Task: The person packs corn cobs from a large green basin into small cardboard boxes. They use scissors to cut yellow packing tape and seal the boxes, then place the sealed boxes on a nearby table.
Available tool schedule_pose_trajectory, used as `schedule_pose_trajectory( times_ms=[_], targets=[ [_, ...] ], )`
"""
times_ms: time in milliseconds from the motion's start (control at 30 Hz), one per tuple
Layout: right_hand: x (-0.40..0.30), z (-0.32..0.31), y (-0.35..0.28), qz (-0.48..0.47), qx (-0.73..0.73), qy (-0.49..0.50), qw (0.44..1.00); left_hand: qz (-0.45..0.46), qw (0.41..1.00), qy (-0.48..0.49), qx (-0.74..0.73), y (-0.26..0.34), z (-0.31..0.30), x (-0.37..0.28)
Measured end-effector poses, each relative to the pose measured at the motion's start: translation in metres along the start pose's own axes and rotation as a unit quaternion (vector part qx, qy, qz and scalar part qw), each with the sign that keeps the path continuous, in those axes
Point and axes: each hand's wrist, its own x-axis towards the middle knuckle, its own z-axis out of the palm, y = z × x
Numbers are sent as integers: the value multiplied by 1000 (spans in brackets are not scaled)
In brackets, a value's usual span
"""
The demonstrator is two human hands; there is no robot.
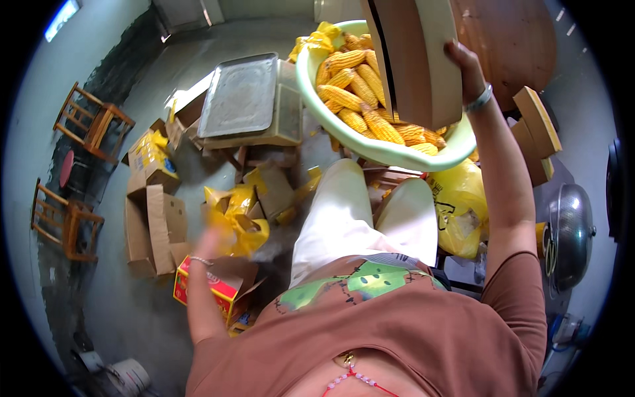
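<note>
My right hand [466, 67] grips the edge of an upright cardboard box [434, 64], raised over the right part of a pale green plastic basin [327, 121]. Yellow corn cobs [359, 89] fill the basin, partly hidden by the box. On the left, my left hand [211, 238] is blurred, with a yellow-orange blur at its fingers; whether it holds something cannot be told. Beside it, yellow plastic bags [243, 218] lie low among cardboard pieces. Below it stands an open red and yellow carton [211, 285]. A yellow plastic bag [459, 208] sits under the basin's right side.
A metal tray [240, 94] rests on a box on a wooden stand beyond my knees. Cardboard boxes [156, 231] and two wooden chairs [79, 223] are on the left. At the right are a lidded metal pan [570, 238], more cardboard [538, 129] and a round wooden surface [506, 44].
</note>
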Motion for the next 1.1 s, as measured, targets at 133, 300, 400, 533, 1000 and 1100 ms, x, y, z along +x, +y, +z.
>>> schedule_pose_trajectory(
  times_ms=[133, 300, 400, 533, 1000, 1100],
  targets=[
    [-50, -36, 16, 26, 53, 22, 998, -124, 926, 9, 357, -15, -26, 4],
    [-101, -46, 13, 25, 29, 114, 993, -124, 961, -9, 247, 23, -47, 0],
    [-95, -19, 11, 24, -297, 175, 938, -106, 962, -105, 228, 25, -49, -5],
    [-107, 18, 7, -129, -794, 155, 574, -3, 963, -82, 257, 56, -46, -6],
    [-118, 71, 24, -226, -752, 84, 614, 317, 732, -163, -581, 359, 64, 29],
    [-123, 77, 30, -205, -750, 69, 625, 326, 664, -130, -661, 383, 80, 22]
  ],
)
